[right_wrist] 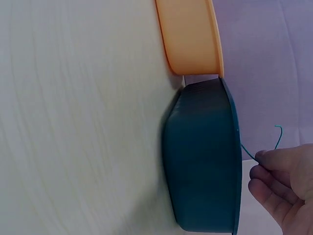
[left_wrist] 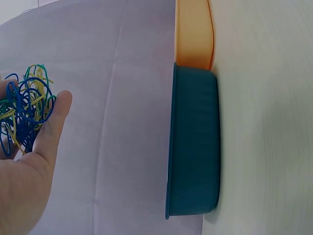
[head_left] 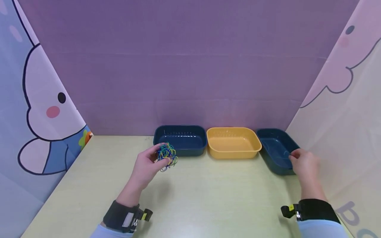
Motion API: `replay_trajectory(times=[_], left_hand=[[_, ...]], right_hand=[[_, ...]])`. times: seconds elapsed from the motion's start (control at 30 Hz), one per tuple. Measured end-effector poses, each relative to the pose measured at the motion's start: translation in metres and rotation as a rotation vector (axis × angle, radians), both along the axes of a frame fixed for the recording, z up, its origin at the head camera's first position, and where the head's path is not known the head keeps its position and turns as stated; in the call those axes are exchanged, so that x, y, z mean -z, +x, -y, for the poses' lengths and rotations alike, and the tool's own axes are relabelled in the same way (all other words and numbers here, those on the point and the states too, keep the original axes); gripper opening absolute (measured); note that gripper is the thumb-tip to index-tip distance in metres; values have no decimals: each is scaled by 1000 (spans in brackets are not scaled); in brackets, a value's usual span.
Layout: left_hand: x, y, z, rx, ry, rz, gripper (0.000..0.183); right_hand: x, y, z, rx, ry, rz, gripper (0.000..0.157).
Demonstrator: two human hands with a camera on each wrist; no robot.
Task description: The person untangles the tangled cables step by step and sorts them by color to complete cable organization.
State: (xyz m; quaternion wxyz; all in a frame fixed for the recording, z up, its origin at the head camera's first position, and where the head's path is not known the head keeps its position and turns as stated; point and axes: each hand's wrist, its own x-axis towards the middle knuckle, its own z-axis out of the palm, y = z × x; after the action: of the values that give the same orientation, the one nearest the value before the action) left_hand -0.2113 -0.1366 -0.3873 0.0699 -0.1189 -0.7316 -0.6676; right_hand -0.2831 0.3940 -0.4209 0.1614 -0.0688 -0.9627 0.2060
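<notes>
My left hand [head_left: 148, 164] holds a tangled bunch of thin wires [head_left: 166, 156] between thumb and fingers, in front of the left dark blue bin [head_left: 180, 152]. Blue, green and yellow strands show in the bunch of wires [left_wrist: 30, 105] in the left wrist view. Over the right dark blue bin [head_left: 275, 148], my right hand [head_left: 306, 163] pinches a single green wire [right_wrist: 279, 137] between thumb and forefinger. One end of this wire sticks up bent, while the other runs behind the bin's rim in the right wrist view.
Between the two dark blue bins stands a yellow bin [head_left: 233, 154]. All three line the back of the pale table [head_left: 208, 198], against a purple cloth wall [head_left: 190, 66]. Printed cloth walls [head_left: 348, 132] rise at both sides, the right one close beside my right hand.
</notes>
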Motion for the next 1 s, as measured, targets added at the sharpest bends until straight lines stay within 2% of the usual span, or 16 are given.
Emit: replay_trajectory(times=[0.13, 0.3, 0.43, 0.73, 1.0], left_hand=[[-1, 0, -1, -7, -1, -5, 47], [-1, 0, -1, -13, -11, -8, 46], [0, 0, -1, -10, -3, -3, 46], [-1, 0, -1, -6, 6, -7, 47], [-3, 0, -2, -3, 12, -5, 47]], right_hand=[[3, -2, 1, -5, 14, 26, 17], [6, -4, 2, -9, 19, 106, 23], [7, -4, 1, -10, 5, 134, 25], [4, -2, -2, 1, -28, 124, 25], [-4, 2, -1, 14, -21, 51, 22]])
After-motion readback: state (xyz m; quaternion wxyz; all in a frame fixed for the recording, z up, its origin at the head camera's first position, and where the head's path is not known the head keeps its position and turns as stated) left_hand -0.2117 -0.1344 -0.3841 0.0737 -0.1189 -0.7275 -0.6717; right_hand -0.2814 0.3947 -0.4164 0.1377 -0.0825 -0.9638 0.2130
